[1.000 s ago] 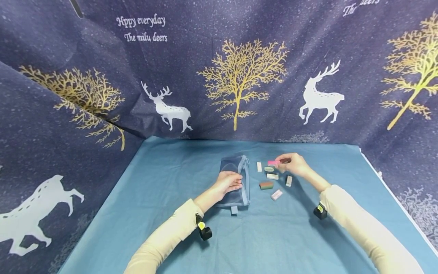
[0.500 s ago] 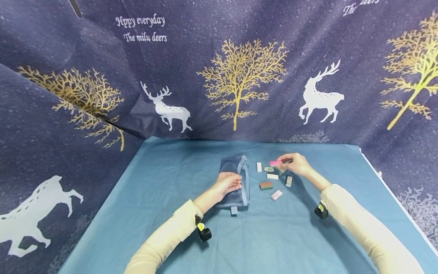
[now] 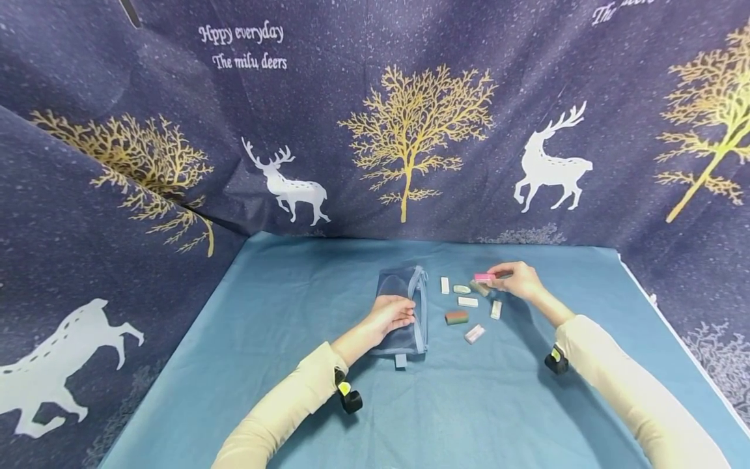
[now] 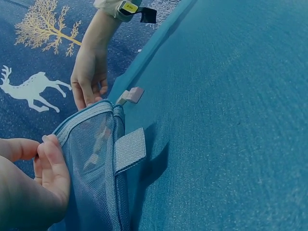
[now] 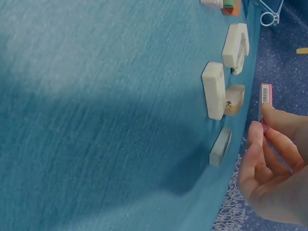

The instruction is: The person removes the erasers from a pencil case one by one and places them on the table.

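My left hand (image 3: 394,314) pinches the edge of a dark blue mesh zip pouch (image 3: 394,277) that lies on the blue cloth. Up close in the left wrist view, thumb and fingers hold the pouch's rim (image 4: 82,117). To the right, my right hand (image 3: 518,281) pinches an eraser in a pink sleeve (image 3: 484,278) by one end. A barcode shows on this pink eraser (image 5: 265,94) in the right wrist view. Just below it in the head view lies a brownish-green eraser (image 3: 480,288).
Between and below the hands lie several small erasers: a white one (image 3: 467,302), an upright-lying white one (image 3: 444,285), a green-and-white one (image 3: 461,289), an orange-and-green one (image 3: 456,317), a pale pink one (image 3: 474,334). A patterned dark curtain (image 3: 363,195) borders the cloth.
My right hand has shifted right with the pink eraser, and the brownish-green eraser it partly covered now shows more. My left hand keeps its place on the pouch.
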The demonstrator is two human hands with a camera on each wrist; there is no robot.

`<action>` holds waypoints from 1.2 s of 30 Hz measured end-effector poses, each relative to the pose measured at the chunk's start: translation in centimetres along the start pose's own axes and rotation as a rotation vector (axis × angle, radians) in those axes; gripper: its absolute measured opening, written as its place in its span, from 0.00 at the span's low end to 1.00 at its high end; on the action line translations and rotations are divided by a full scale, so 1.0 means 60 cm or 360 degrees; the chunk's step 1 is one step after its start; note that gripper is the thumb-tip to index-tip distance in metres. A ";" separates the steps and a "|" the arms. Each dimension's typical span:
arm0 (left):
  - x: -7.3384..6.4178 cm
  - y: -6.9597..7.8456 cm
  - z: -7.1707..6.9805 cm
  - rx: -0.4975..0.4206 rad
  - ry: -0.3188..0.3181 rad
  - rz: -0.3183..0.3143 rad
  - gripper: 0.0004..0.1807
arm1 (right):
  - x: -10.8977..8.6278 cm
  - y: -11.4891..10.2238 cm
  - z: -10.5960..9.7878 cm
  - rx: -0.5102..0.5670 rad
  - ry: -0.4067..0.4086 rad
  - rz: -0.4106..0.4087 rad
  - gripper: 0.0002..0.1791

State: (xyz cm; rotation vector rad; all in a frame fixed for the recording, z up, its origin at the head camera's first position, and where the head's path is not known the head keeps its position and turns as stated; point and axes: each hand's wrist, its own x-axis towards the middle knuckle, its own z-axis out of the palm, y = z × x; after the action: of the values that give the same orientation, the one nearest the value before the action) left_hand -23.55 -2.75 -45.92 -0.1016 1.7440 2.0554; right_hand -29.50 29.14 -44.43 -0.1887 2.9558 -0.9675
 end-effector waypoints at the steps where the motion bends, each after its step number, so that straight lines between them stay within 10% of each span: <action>1: 0.000 0.000 0.000 0.0000 0.0000 0.0001 0.11 | 0.000 0.001 -0.001 -0.0001 0.0001 0.0010 0.19; 36: -0.001 -0.002 -0.003 -0.0008 0.0008 -0.0021 0.06 | -0.007 0.020 -0.008 -0.0132 0.0170 0.0348 0.20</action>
State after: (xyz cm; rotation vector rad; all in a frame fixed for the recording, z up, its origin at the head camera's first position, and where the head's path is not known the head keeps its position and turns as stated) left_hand -23.51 -2.89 -46.03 -0.1194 1.7370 2.0518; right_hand -29.26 30.41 -44.77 0.1873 3.0307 -0.8535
